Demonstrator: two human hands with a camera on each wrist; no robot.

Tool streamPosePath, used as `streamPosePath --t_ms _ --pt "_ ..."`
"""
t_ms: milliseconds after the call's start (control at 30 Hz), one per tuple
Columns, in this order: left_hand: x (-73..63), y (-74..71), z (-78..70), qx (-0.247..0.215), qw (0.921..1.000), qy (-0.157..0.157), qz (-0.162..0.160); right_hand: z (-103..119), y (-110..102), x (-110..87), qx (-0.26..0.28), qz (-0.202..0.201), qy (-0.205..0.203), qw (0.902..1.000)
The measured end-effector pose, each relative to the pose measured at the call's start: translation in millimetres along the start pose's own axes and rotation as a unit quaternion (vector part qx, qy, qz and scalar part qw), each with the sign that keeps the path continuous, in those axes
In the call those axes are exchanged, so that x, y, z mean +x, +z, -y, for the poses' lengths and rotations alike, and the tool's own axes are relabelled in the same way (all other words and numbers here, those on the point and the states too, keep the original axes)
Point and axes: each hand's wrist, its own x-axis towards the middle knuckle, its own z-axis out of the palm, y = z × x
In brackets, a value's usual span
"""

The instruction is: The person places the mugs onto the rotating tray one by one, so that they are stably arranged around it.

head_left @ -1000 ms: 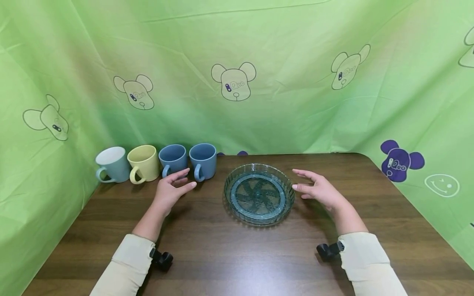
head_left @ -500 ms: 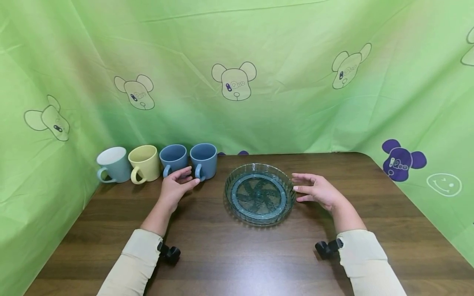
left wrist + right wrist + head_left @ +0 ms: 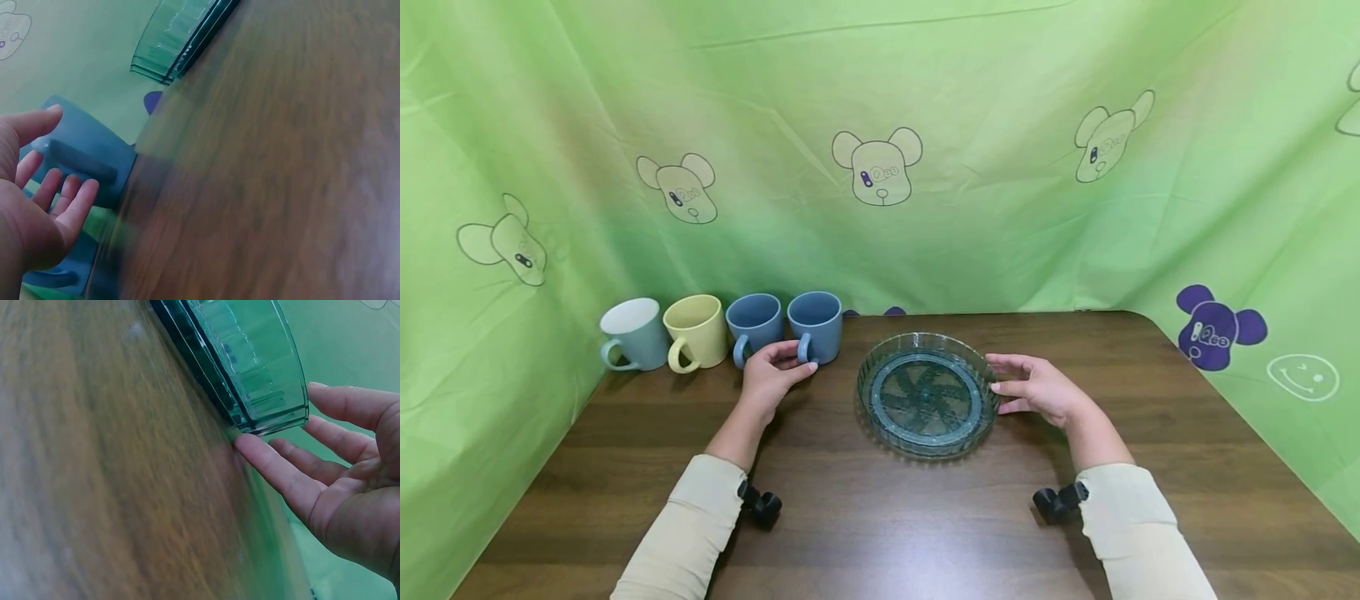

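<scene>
The round clear glass dish (image 3: 925, 396), bluish-green with a patterned bottom, lies in the middle of the table. At its right side my right hand (image 3: 1045, 390) has its fingertips right at the rim. From the right wrist view, the thumb tip overlaps the upper rim of the glass dish (image 3: 256, 369) and one fingertip lies by its lower edge, fingers fairly straight. My left hand (image 3: 771, 377) is at the handle of the rightmost blue mug (image 3: 822, 321). In the left wrist view its thumb and loosely bent fingers spread to either side of that mug's handle (image 3: 78, 161), not closed round it.
Left of that mug stand another blue mug (image 3: 756, 317), a yellow mug (image 3: 700, 333) and a light blue mug (image 3: 640, 337) with a white inside, in a row along the back. A green printed cloth (image 3: 985, 250) hangs behind the brown wooden table (image 3: 895, 525).
My left hand has moved right and slightly forward to the rightmost blue mug's handle. The right hand has come closer, up against the dish's edge. Mugs and dish have stayed in place.
</scene>
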Motion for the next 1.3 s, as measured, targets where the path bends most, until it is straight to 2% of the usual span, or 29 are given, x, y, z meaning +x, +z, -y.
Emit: streamPosePath --t_ms 300,533,667,933,1067,1300 --pt "1.3 10.5 -0.6 -0.015 0.999 -0.028 -0.031 -0.6 2.7 -0.8 -0.006 0.003 0.0 1.0" --pt "-1.9 9.3 -2.1 -0.005 0.9987 -0.027 -0.042 -2.0 3.2 -0.3 -0.005 -0.002 0.001 1.0" --pt "-2.0 7.5 -2.4 -0.026 0.998 -0.03 -0.049 -1.9 3.0 -0.4 -0.004 -0.003 0.001 1.0" --pt "-0.1 7.1 -4.8 -0.071 0.9916 -0.065 -0.086 0.1 3.7 -1.8 -0.004 -0.003 -0.001 1.0" --pt "0.0 8.2 -3.8 -0.099 0.9884 -0.063 -0.097 0.5 4.4 -2.7 -0.002 -0.005 -0.001 1.0" --pt "-0.4 10.5 3.7 -0.162 0.9777 -0.026 -0.132 -1.6 5.1 -3.3 0.0 -0.006 -0.001 1.0"
